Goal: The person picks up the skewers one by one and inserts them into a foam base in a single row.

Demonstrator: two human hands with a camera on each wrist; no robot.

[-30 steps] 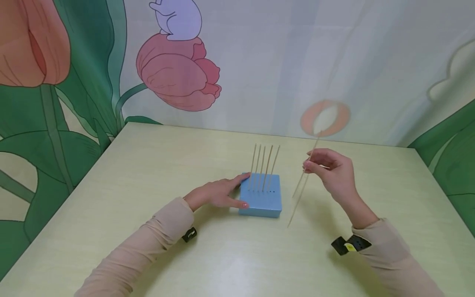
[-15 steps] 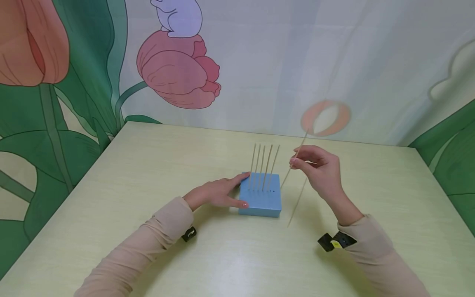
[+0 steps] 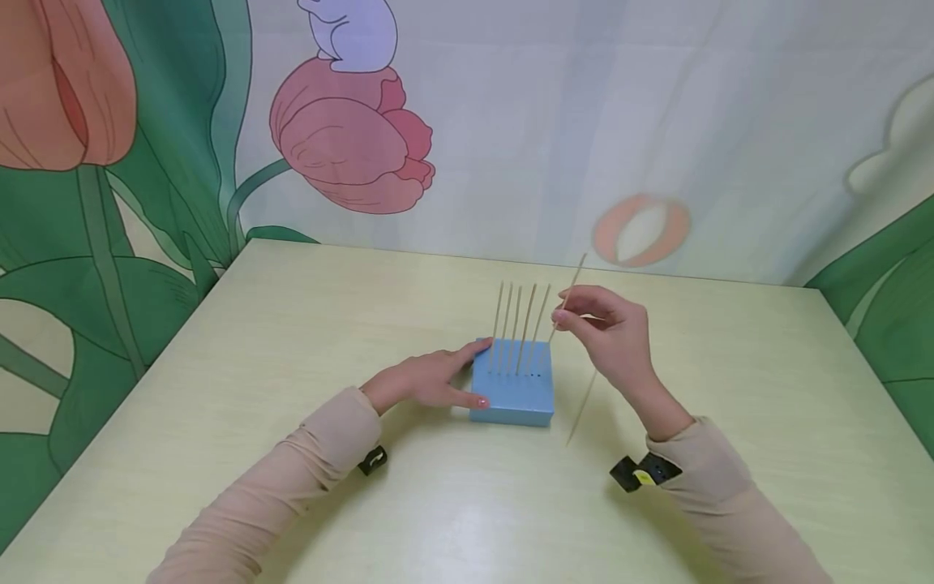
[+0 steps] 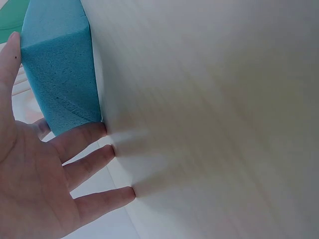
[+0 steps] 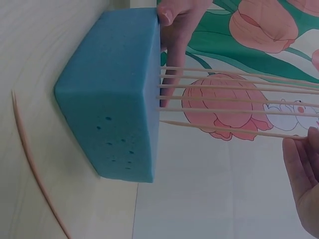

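A light-blue foam block [image 3: 514, 401] lies on the table, with several thin wooden skewers [image 3: 519, 328] standing in a row in its top. My left hand [image 3: 438, 380] rests against the block's left side, thumb at the front and forefinger at the back corner. Its other fingers stay straight, tips on the table in the left wrist view. Between thumb and fingertips my right hand [image 3: 609, 337] pinches another skewer [image 5: 229, 130], tilted over the block's right part. Its pointed end is close to the top face beside the row; contact is unclear.
A loose skewer [image 3: 581, 410] lies on the table [image 3: 438, 503] right of the block, partly hidden by the right hand in the head view. Small holes [image 5: 119, 142] mark one side of the block. A printed curtain [image 3: 511, 138] hangs behind the table.
My right hand has moved left with its skewer, from right of the block to over its right part. The left hand and block stay put.
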